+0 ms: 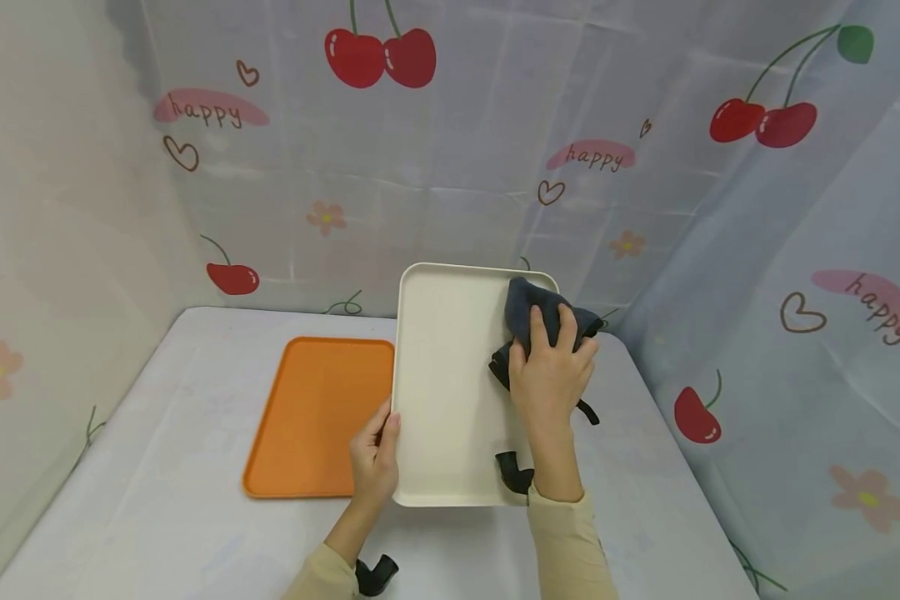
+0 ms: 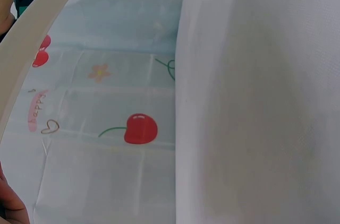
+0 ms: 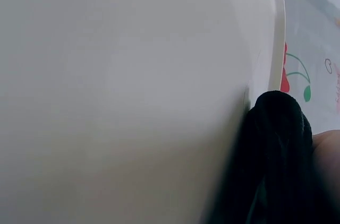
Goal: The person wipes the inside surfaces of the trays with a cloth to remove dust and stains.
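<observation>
A cream rectangular tray is held up off the table, its inner face toward the head camera. My left hand grips its left edge low down, thumb in front and the other fingers partly hidden behind. Bunched under my right hand, a dark grey-blue cloth lies against the tray's upper right part, with the fingers curled over it. In the right wrist view the cloth sits close to the tray's raised rim. The left wrist view catches only a strip of the tray.
An orange tray lies flat on the white-covered table, left of the cream one and partly overlapped by it. Cherry-print curtains enclose the back and right, with a pale wall at the left. Black wrist mounts show at both wrists.
</observation>
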Available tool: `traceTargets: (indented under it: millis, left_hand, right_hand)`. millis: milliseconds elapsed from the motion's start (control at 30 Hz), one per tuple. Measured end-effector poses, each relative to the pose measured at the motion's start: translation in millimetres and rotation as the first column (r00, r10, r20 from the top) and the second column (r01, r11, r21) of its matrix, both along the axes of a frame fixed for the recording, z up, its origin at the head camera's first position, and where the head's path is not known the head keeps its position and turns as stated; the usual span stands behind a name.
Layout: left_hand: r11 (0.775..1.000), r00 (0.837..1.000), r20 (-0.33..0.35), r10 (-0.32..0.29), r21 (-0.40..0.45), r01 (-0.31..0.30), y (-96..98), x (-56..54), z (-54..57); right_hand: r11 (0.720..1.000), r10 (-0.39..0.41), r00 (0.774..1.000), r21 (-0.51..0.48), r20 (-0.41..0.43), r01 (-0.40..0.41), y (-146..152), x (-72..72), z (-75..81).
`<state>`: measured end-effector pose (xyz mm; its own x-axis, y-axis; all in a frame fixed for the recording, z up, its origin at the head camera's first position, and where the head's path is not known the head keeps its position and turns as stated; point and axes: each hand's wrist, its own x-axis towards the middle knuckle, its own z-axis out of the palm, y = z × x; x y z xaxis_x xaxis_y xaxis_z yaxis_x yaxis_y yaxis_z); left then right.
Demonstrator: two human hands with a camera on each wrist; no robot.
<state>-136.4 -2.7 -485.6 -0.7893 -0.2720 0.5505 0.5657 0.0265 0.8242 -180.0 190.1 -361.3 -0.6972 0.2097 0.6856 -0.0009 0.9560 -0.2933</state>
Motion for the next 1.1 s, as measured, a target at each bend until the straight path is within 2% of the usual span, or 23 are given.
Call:
traceTargets:
  millis: [300, 533, 900, 1100]
  left_hand:
    - [1.0, 1.0, -0.003, -0.019, -0.006, 0.019, -0.9, -1.1, 1.1]
    - [1.0, 1.0, -0.014, -0.016, -0.015, 0.016, -0.5, -1.1, 2.9]
    - [1.0, 1.0, 0.002, -0.025, -0.014, 0.025, 2.4, -0.3, 1.5]
    - [1.0, 0.999, -0.023, -0.022, -0.02, 0.022, 3.3, -1.0, 0.0]
  right_hand:
    - [0.998, 0.024, 0.999, 0.052, -0.03, -0.023, -8, -0.8, -3.6]
    - [0.996, 0.054, 0.998, 0.074, -0.016, -0.052, -18, 0.3, -4.2]
    - [0.991, 0.102, 0.995, 0.087, -0.01, -0.101, -43, 4.9, -3.9]
    - [0.987, 0.12, 0.993, 0.111, -0.017, -0.118, -58, 8.3, -3.2]
